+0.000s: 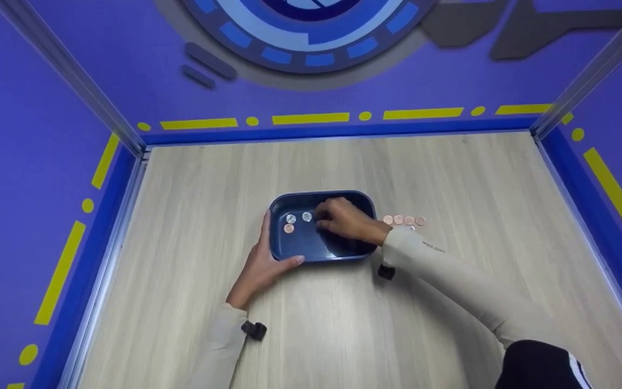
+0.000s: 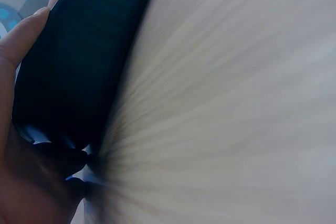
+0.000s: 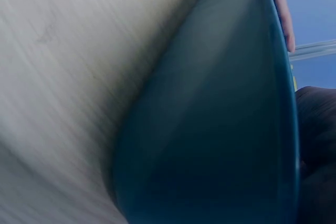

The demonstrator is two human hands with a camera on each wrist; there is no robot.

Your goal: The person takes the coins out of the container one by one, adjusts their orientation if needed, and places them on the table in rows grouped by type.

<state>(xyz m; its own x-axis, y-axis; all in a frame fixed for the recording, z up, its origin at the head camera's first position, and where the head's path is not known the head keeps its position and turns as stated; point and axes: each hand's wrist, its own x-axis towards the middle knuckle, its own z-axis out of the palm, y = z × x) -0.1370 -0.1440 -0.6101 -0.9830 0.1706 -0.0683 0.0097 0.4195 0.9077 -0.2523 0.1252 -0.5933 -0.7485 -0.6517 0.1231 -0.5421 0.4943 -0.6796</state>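
Head view alone shows coins [image 1: 306, 216] inside the dark tray [image 1: 303, 246], between the tabletop's [image 1: 311, 324] side edges; wrist views add its outer wall. The left hand [image 1: 265, 262] grips its left end; whether the right hand's [image 1: 346, 219] grip, inside, holds anything, I can't tell.

Purple walls [image 1: 451, 81], yellow dashes [image 1: 311, 118], metal posts [image 1: 72, 74]

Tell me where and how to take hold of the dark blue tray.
Grip the dark blue tray by its near left corner, coming from the left, as the left hand does: the raised walls likely give good purchase there, and the right hand reaches in over the right side. Best keep it level, since loose coins lie inside.
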